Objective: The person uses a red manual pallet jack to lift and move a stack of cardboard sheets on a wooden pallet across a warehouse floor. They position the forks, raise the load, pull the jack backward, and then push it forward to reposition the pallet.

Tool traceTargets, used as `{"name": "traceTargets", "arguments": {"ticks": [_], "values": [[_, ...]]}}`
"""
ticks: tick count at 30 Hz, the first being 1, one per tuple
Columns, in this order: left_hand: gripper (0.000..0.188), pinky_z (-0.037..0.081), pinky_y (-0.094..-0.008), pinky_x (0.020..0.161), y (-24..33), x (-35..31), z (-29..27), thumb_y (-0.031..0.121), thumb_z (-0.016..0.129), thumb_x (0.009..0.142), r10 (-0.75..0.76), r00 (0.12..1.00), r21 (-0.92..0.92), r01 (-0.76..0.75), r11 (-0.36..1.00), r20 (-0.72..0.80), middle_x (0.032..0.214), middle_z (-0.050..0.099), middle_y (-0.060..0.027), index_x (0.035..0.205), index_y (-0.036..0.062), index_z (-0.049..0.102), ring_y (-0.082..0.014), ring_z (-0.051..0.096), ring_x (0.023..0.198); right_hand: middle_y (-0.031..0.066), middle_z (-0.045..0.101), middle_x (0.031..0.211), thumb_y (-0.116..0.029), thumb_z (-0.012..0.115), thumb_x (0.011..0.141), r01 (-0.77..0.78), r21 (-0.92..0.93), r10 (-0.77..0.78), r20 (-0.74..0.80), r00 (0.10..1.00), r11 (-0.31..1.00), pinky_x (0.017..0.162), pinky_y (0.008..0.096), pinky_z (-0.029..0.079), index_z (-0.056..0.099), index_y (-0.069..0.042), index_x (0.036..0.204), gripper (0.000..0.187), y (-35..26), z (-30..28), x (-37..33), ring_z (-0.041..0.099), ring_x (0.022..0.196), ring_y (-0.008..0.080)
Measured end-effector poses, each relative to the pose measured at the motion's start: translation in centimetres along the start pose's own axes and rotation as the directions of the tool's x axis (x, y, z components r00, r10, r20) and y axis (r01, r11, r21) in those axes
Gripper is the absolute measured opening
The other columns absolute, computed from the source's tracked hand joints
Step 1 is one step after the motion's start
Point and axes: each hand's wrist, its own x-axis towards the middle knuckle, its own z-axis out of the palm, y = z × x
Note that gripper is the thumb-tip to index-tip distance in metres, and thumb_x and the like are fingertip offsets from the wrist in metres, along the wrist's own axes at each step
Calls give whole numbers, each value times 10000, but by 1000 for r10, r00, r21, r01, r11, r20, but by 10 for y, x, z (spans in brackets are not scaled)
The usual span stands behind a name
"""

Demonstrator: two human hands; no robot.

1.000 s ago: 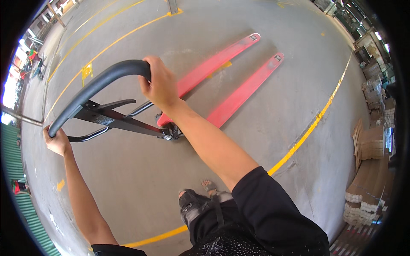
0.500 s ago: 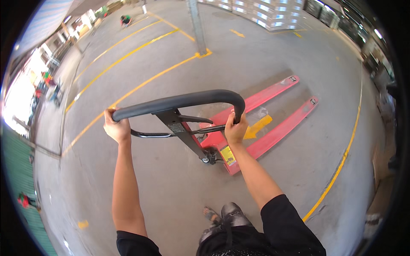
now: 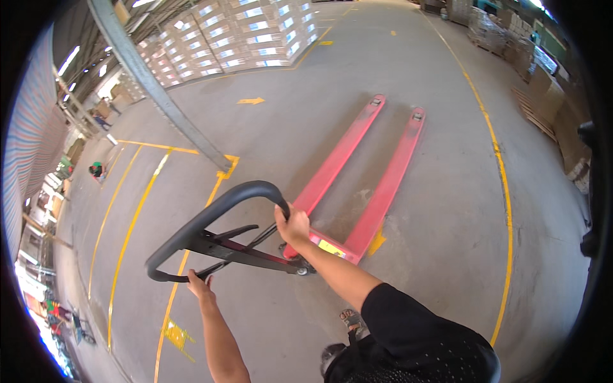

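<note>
A red pallet jack point(image 3: 391, 179) stands on the concrete floor, its two bare forks pointing away and slightly right. Its black loop handle point(image 3: 204, 218) is swung to the left and tilted toward me. On the right side of the loop, my right hand point(image 3: 294, 226) is closed around the grip. My left hand point(image 3: 202, 285) is closed at the loop's lower left, where the thin lower bar meets the grip. The handle hides part of its fingers. A yellow label point(image 3: 332, 247) shows on the jack's base beside my right forearm.
A grey steel column point(image 3: 159, 89) rises ahead on the left, with yellow lines round its foot. Stacked cartons point(image 3: 249, 38) stand beyond it. A yellow floor line point(image 3: 500, 166) runs along the right, with pallets and cardboard point(image 3: 543, 102) past it. A person point(image 3: 97, 171) crouches far left.
My view has turned right. The forks now point more straight ahead, and the handle has swung left and lower in view. My left hand has slid to the loop's lower side.
</note>
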Motion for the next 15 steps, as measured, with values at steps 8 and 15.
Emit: {"name": "traceTargets", "arguments": {"ticks": [8, 15], "values": [[285, 511, -308, 677, 35, 192, 150, 374, 635, 886, -152, 897, 151, 97, 984, 414, 892, 656, 27, 1087, 174, 610, -112, 630, 819, 186, 623, 704, -225, 598, 892, 228, 94, -220, -87, 972, 969, 594, 473, 503, 613, -57, 791, 197, 5, 108, 157, 625, 657, 427], [332, 496, -342, 750, 82, 357, 338, 334, 569, 903, -196, 752, 214, 75, 974, 629, 948, 661, 5, 1183, 165, 624, -126, 622, 891, 184, 595, 677, -187, 569, 898, 306, -41, -306, -248, 919, 951, 567, 451, 479, 599, -41, 813, 172, -12, 215, 284, 600, 615, 420]]}}
